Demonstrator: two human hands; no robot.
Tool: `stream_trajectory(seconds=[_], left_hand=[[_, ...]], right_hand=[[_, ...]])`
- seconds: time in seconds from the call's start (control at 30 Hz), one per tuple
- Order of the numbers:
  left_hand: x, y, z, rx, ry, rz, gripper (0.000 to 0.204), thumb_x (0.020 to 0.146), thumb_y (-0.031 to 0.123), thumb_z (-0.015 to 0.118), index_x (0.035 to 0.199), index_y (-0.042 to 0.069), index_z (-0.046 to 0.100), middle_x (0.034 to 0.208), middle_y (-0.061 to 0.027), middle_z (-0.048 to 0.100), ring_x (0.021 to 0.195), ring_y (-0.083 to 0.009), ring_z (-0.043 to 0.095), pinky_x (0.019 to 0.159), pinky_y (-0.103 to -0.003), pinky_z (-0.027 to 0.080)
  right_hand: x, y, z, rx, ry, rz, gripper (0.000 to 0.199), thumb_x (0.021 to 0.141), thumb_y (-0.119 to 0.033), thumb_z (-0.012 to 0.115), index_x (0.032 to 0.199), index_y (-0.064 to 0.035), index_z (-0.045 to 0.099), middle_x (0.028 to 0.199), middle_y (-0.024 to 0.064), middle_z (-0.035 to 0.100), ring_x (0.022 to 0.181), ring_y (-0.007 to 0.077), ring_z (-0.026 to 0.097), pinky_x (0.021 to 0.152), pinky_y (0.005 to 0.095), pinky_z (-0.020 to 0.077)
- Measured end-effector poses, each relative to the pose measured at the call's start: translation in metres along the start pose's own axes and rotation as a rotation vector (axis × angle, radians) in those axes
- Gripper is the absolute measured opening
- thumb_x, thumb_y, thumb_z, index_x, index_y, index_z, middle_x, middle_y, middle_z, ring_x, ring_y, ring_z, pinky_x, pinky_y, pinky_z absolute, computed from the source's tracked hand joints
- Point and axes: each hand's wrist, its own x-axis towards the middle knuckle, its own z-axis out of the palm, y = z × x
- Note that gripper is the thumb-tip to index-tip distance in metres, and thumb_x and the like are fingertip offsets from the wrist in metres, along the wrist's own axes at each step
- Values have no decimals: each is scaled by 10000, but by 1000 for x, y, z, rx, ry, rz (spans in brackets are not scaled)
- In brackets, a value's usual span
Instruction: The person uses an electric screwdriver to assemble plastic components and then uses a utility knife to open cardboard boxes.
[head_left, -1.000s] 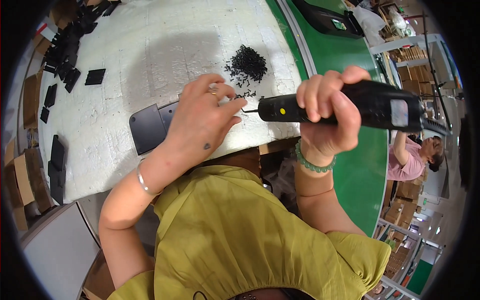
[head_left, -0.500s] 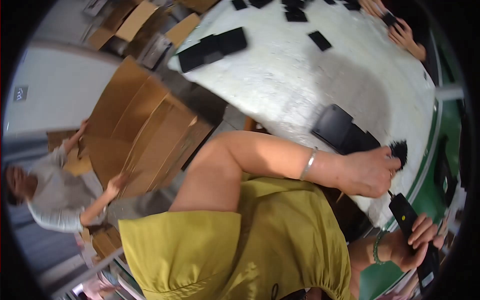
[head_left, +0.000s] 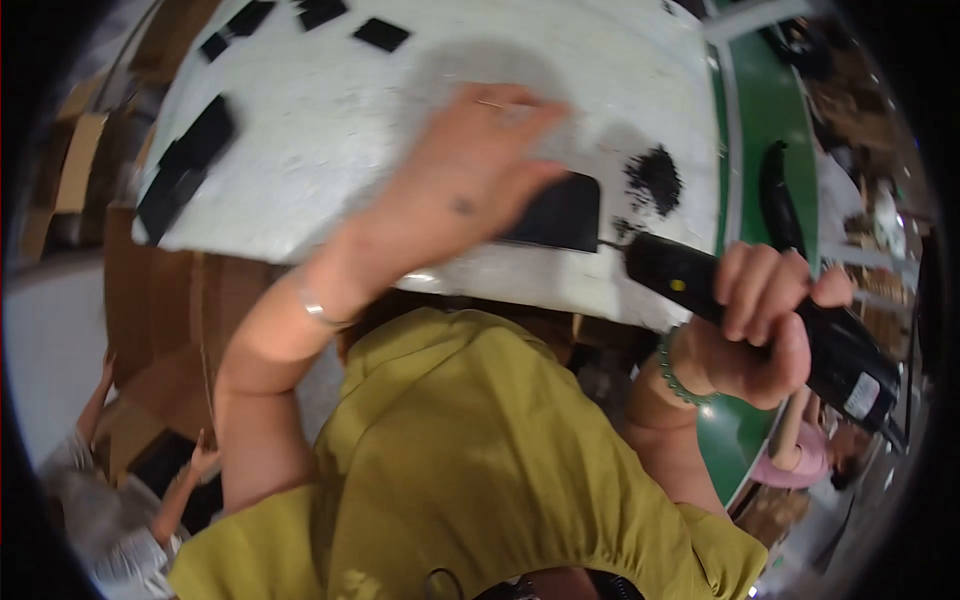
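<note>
Black panel [head_left: 568, 215] lies at four o'clock from the left hand [head_left: 470, 165], loosely spread, contact unclear; right hand [head_left: 762, 325] grips the driver [head_left: 672, 272]: brace panel, hold bit [head_left: 612, 244] square

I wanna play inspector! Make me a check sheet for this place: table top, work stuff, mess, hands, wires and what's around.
Surface: white table, partly in shadow.
Work things: black power tool, its tip near a black panel; pile of small dark screws.
Mess: loose flat black pieces.
Left hand: open, blurred; touching the panel or not, can't tell.
Right hand: wrapped around the tool.
Wires: dark cord at the tool's back end.
Around: cardboard, green surface, person in pink.
</note>
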Motion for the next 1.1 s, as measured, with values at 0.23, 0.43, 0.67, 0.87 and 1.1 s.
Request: stream_trajectory(seconds=[0.23,0.43,0.67,0.87,1.1], left_hand=[[-8,-11,0,95,-278,-149,529,769,450,612,1059,12,555,822,-183,571,817,-342,544,712,-398,453],[-10,-12,10,53,-398,-235,437,765,422,617,958,31,580,774,-141,585,805,-316,569,691,-391,461],[-9,-14,12,-1,-383,-277,398,763,392,626,937,36,590,801,-136,605,828,-301,583,697,-381,463],[-9,-13,11,-4,-371,-281,398,753,387,636,911,26,586,799,-138,605,825,-303,584,693,-384,464],[-16,-18,15,-66,-290,-250,365,748,358,645,846,13,576,784,-145,602,808,-311,579,680,-390,461]], right_hand=[[-8,9,24,50,-38,146,318,754,-13,572,987,-82,366,586,29,449,466,139,418,485,291,390],[-8,21,25,31,-75,166,309,747,11,567,971,-69,369,615,55,474,482,140,434,517,292,407],[-6,29,29,12,-115,199,308,733,47,558,957,-56,373,614,55,475,496,146,458,533,293,422],[-2,28,45,-165,-169,266,285,757,-50,571,927,-104,349,584,22,441,474,134,416,494,272,360],[3,35,48,-202,-222,303,265,746,-35,547,902,-107,345,579,18,435,465,133,403,483,273,357]])
